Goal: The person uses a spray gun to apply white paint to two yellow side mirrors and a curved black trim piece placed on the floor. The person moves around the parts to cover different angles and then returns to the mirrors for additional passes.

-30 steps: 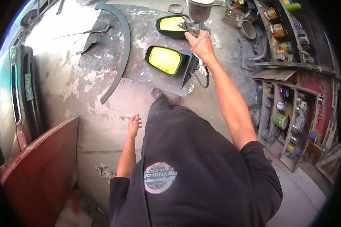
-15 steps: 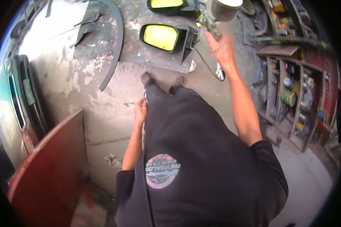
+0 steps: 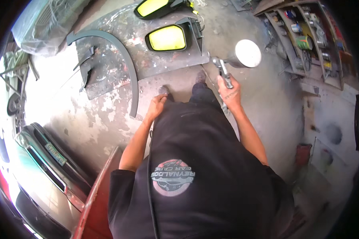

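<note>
Head cam: right hand [image 3: 230, 91] is wrapped round a spray gun [image 3: 223, 71], held clear to the right of the near mirror [image 3: 167, 38] and far mirror [image 3: 151, 7], both yellow-faced on a dark sheet [image 3: 175, 59]. Left hand [image 3: 157, 104] is by the leg [image 3: 170, 98], fingers curled, can't tell if it's gripping anything. Looks like the spraying step, gun off target; next move probably wants it squared up to the mirrors.

Cans [image 3: 304, 42] sit in a shelf [image 3: 334, 77] at upper right. A red panel [image 3: 96, 209] is near a car [image 3: 70, 171] at lower left.
</note>
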The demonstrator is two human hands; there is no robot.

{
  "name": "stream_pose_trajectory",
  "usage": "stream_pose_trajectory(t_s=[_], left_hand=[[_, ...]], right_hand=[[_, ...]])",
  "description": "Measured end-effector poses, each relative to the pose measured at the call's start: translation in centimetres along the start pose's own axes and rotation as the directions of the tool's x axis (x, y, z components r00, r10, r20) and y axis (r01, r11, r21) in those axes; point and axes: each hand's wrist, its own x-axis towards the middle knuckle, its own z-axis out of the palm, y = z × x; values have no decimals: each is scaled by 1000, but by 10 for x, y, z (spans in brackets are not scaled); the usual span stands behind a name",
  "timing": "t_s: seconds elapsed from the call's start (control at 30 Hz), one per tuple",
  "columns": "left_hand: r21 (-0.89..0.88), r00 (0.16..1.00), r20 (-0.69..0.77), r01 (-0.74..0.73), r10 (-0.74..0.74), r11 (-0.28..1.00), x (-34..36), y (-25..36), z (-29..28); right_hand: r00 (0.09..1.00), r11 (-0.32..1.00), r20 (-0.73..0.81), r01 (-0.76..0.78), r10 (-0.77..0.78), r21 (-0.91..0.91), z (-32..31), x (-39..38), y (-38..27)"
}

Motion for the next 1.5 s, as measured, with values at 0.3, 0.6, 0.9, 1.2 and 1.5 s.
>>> stream_pose_trajectory(t_s=[0.3, 0.6, 0.9, 1.2, 1.5], left_hand=[[-12, 995, 102, 22, -20, 1000, 3, 25, -39], [69, 981, 105, 159, -165, 985, -39, -22, -57], [130, 972, 59, 218, -227, 967, -49, -85, -76], [125, 974, 102, 188, -201, 974, -51, -78, -74], [105, 950, 99, 286, -297, 952, -51, -76, -76]], right_hand=[[990, 988, -74, 113, -121, -103, 81, -1, -55], [990, 994, 94, 106, -109, 42, 117, 7, -50], [992, 999, -116, 50, -49, 5, 112, 13, -44], [992, 994, -114, -38, 49, 99, 101, 11, -42], [960, 976, 183, 219, -213, -11, 98, 7, -66]])
